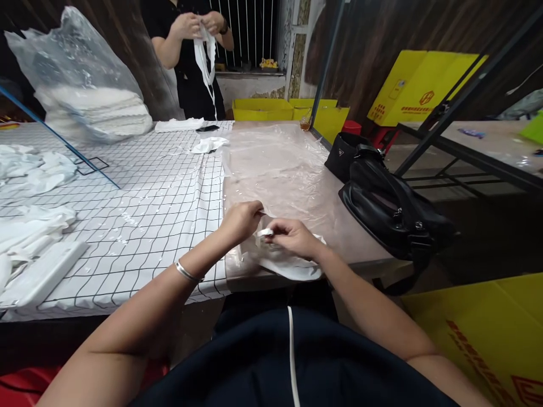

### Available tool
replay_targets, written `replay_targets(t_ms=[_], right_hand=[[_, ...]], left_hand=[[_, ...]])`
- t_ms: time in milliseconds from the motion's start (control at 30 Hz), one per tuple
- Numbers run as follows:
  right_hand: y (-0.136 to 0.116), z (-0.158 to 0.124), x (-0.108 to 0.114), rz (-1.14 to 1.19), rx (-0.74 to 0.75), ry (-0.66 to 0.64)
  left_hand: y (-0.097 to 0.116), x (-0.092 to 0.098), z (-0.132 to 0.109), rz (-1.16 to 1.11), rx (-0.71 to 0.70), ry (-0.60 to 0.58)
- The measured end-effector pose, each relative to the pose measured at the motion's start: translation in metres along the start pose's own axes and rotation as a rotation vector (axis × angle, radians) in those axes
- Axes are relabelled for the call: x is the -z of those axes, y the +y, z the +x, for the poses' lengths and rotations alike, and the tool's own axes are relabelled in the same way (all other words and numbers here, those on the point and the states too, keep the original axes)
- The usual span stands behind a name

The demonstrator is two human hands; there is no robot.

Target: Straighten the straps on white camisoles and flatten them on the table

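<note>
"Both sets of fingers: how do they stand?"

"Curled close. The left hand (242, 220) and the right hand (292, 236) each pinch a small folded bit of the soft, crumpled white fabric piece (288, 264), thumbs pressed to fingertips, knuckles almost meeting."

"And where does that cloth lie?"

"At the near edge of the brown table (360, 251), on the glossy, wrinkled clear plastic sheet (275, 164), sagging slightly over the rim. A thin silver metal bangle (186, 272) rings the left wrist. To the left lies the white table cover with a black grid (161, 203), and to the right a slouched black leather bag (390, 215)."
</note>
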State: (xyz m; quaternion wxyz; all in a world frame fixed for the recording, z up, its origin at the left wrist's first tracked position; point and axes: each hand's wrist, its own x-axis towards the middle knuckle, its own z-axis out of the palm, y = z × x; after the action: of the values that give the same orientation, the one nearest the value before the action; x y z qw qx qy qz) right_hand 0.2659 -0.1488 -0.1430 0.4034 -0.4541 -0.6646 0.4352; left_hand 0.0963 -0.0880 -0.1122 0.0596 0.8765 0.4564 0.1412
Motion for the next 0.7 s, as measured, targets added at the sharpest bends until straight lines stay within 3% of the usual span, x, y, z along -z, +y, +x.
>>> replay_targets(t_ms=[133, 200, 300, 367, 467, 567, 700], right_hand=[[-0.002, 0.008, 0.011, -0.805, -0.098, -0.003], [-0.008, 0.006, 0.034, -1.061, -0.169, -0.054], [-0.022, 0.000, 0.076, -1.265, -0.176, -0.190], [-0.036, -0.003, 0.102, -1.286, -0.126, -0.258], [-0.062, -0.002, 0.130, -1.149, -0.030, -0.254], [-0.085, 0.001, 0.149, -1.010, 0.033, -0.162], [-0.099, 0.006, 0.169, -0.896, 0.080, 0.022]], left_hand=[[0.011, 0.021, 0.000, 0.173, -0.085, -0.001], [0.002, 0.031, 0.000, 0.292, -0.051, -0.101], [-0.027, 0.052, 0.009, 0.333, 0.102, -0.213], [-0.048, 0.071, 0.022, 0.234, 0.189, -0.203], [-0.069, 0.106, 0.044, -0.031, 0.265, -0.213], [-0.072, 0.138, 0.058, -0.241, 0.312, -0.280], [-0.068, 0.166, 0.065, -0.286, 0.339, -0.262]])
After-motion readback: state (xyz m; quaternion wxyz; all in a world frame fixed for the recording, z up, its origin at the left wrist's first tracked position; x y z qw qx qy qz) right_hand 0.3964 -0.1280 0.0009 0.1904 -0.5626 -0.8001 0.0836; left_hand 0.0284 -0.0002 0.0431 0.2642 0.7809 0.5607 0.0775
